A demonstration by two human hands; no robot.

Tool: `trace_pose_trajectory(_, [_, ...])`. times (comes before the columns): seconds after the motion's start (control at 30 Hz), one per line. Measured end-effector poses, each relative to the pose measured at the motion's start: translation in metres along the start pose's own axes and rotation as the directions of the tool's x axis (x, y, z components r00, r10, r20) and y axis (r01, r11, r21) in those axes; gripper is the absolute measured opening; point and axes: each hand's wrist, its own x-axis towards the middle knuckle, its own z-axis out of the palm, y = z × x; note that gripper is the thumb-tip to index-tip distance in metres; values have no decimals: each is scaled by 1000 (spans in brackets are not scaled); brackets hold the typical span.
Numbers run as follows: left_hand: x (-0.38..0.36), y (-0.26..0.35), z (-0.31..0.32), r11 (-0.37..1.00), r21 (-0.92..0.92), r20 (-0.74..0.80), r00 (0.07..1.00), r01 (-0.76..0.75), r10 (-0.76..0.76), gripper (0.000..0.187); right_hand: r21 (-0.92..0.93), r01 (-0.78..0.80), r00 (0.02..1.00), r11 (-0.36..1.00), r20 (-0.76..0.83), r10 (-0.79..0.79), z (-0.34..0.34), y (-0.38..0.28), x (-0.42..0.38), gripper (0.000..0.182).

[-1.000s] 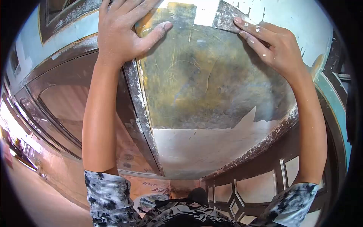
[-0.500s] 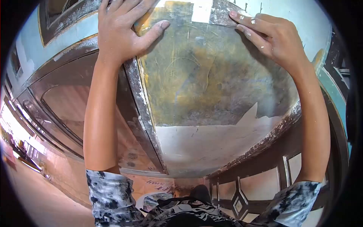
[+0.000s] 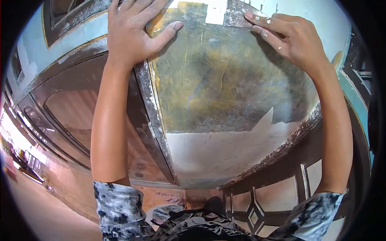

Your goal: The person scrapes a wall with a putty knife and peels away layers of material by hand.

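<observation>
At the upper left my left hand (image 3: 134, 36) lies with spread fingers on the dark frame edge beside a stained green-brown panel (image 3: 213, 80); it holds nothing. My right hand (image 3: 289, 38), at the upper right, pinches a flat, worn scraper blade (image 3: 237, 17) between thumb and fingers. The blade rests against the top of the panel, next to a bare white patch (image 3: 216, 13). White specks cover the fingers of my right hand. Along the panel's lower part runs a smooth white area (image 3: 217, 150) with a jagged upper edge at its right.
A dark wooden frame (image 3: 152, 104) with chipped paint borders the panel's left side. Brown door panels (image 3: 76, 108) stand at the left, and dark woodwork with a diamond shape (image 3: 254, 217) is at the lower right. Light blue wall (image 3: 329, 24) shows at the upper right.
My left hand and forearm appear slightly farther right. My right hand and the blade have hardly moved, still at the panel's top.
</observation>
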Motion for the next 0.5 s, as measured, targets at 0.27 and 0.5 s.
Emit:
trace_pose_trajectory(0.27, [4, 8, -8, 998, 17, 63, 996, 60, -61, 59, -29, 13, 1000, 999, 5, -13, 1, -2, -9, 22])
trace_pose_trajectory(0.5, [3, 7, -8, 998, 16, 63, 996, 66, -67, 59, -12, 26, 998, 1000, -53, -27, 7, -10, -11, 24])
